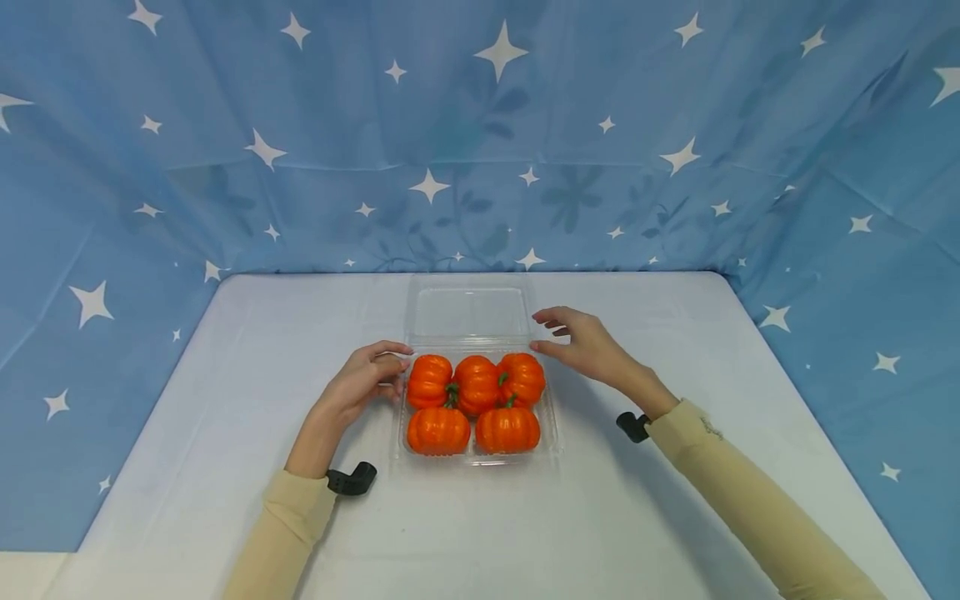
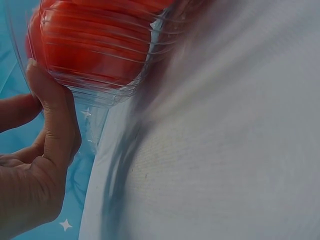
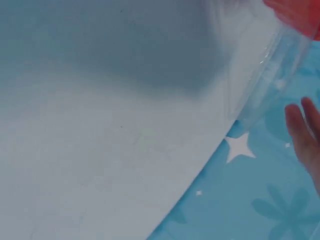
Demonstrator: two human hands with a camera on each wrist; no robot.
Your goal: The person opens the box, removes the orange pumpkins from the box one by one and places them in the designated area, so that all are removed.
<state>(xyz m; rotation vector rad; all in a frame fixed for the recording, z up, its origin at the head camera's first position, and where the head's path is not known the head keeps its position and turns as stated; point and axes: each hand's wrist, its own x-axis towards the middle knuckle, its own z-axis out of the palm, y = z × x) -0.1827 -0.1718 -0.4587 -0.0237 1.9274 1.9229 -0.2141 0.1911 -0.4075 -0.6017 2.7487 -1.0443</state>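
Beige sleeves (image 1: 757,500), black wrist cameras (image 1: 358,478)

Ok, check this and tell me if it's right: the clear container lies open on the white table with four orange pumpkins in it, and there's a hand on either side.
The count is wrong: the head view shows five orange pumpkins, three in the far row and two in the near one. The rest of the statement stands.
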